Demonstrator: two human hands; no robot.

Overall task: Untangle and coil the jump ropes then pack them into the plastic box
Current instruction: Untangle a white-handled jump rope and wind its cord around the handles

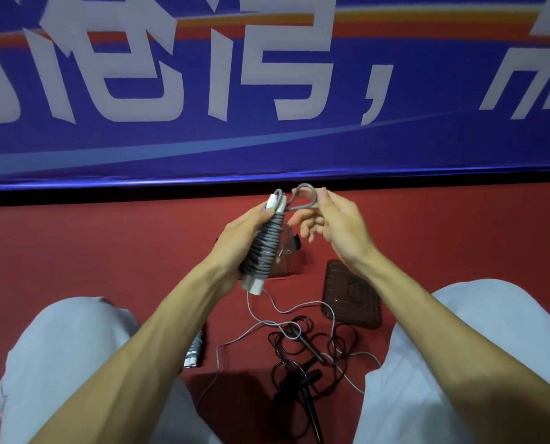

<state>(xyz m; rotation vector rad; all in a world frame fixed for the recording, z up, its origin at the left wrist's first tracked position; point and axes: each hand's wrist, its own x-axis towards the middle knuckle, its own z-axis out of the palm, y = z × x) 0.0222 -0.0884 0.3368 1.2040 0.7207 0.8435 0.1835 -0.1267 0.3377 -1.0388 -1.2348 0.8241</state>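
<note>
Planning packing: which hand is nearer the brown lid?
Right. The right hand is raised beyond the brown lid; the left hand, gripping the coiled grey rope, is farther left.

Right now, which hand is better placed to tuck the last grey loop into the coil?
Probably the right hand: it pinches the loop, while the left hand grips the coiled grey rope.

Grey jump rope [262, 248] is sitting wound tight round white handles, tilted near-upright in left hand [238, 241]; its end loop [305, 197] is sticking out up top, pinched by right hand [334, 225]. Black jump rope [302, 347] is lying tangled on floor [107, 251], w/ thin pale cord [268, 322] crossing it. Clear plastic box [288, 249] is standing just behind the bundle.
</note>
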